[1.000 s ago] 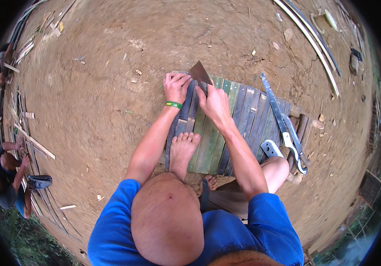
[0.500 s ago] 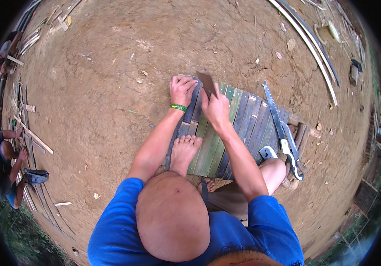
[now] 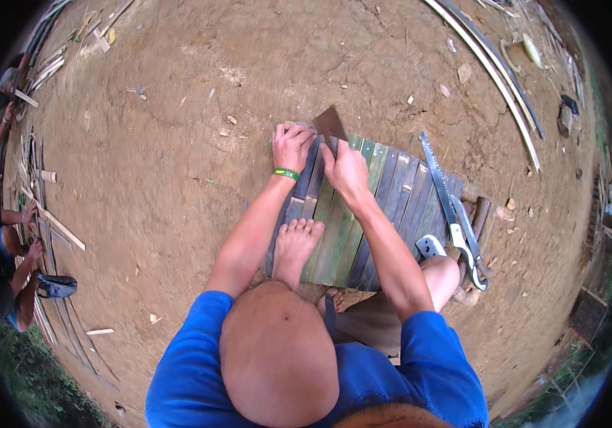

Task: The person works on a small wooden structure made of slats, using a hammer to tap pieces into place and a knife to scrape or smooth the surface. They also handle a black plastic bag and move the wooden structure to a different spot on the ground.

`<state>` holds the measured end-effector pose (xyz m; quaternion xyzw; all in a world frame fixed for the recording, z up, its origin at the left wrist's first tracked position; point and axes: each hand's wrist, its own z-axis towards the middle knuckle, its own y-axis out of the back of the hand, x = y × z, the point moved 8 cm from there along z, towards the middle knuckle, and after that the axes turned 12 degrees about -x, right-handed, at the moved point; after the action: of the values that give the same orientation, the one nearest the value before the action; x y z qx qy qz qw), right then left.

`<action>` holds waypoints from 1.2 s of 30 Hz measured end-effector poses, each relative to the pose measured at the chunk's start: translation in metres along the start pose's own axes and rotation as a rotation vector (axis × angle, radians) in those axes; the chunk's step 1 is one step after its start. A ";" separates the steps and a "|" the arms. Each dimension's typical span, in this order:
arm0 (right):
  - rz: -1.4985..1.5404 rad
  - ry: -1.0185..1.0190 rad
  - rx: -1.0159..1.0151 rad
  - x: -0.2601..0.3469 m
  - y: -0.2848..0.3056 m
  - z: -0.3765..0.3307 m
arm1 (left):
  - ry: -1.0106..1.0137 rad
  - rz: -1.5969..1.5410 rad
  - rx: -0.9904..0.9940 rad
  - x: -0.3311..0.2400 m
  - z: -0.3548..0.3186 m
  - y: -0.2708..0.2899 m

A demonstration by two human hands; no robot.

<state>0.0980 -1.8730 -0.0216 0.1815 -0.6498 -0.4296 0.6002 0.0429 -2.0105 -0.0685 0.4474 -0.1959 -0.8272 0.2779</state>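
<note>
A low bench top of green and dark bamboo slats (image 3: 393, 192) lies in front of me, with my bare foot (image 3: 296, 246) resting on its left part. My left hand (image 3: 291, 148), with a green band on the wrist, is closed over the far end of a dark bamboo slat (image 3: 306, 171) at the left edge. Just right of it, my right hand (image 3: 347, 170) grips a wide-bladed knife (image 3: 330, 124). Its brown metal blade points away from me, close to my left fingers. The knife's handle is hidden in my fist.
A saw (image 3: 443, 185) with a white and black handle lies across the bench's right side, beside a grey-white tool part (image 3: 431, 247). Long bent strips (image 3: 495, 68) lie on the dirt at far right. People (image 3: 13, 264) work among bamboo pieces at the left.
The knife blade has turned, so its broad face shows now instead of a narrower side. My left hand stays at the slat's far end.
</note>
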 end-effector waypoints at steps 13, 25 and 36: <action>0.246 0.056 -0.077 0.042 0.045 -0.003 | 0.436 0.594 0.297 0.007 -0.068 0.020; 0.077 0.081 -0.063 0.018 0.018 -0.006 | 0.402 0.577 0.274 0.005 -0.060 0.022; -0.190 0.021 0.162 -0.009 -0.013 -0.008 | 0.386 0.561 0.271 0.001 -0.063 0.019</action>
<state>0.1042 -1.8765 -0.0386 0.2946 -0.6561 -0.4286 0.5469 0.1014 -2.0306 -0.0909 0.5570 -0.3627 -0.5857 0.4638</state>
